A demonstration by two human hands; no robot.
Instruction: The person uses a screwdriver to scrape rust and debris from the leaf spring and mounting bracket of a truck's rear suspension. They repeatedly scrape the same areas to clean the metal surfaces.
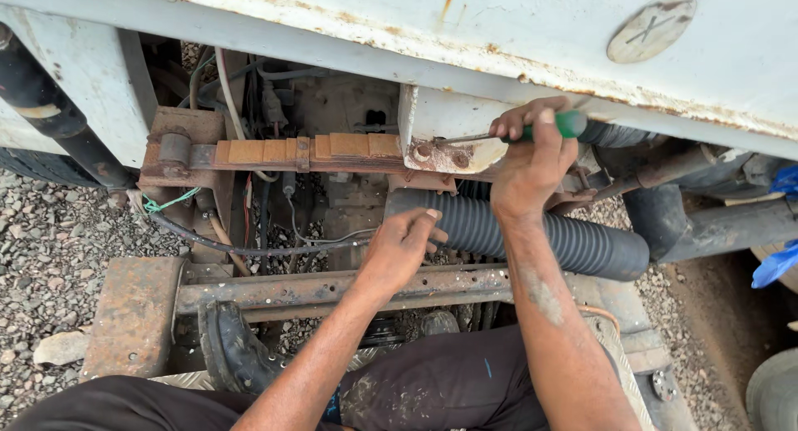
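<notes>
Right hand [532, 161] grip holding green-handled screwdriver [544, 129] at rusty bracket [445, 152], left hand [401, 248] half-curled, empty, near ribbed hose [573, 244]

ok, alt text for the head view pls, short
A person's right hand presses a green-handled screwdriver against a rusty bolt on a white vehicle bracket. Their left hand rests open beside a black ribbed hose, above a rusty frame bar.

Rusty flaking painted metal panel [465, 32], ribbed matt black rubber hose [532, 231], glossy green plastic screwdriver handle [565, 125]
</notes>
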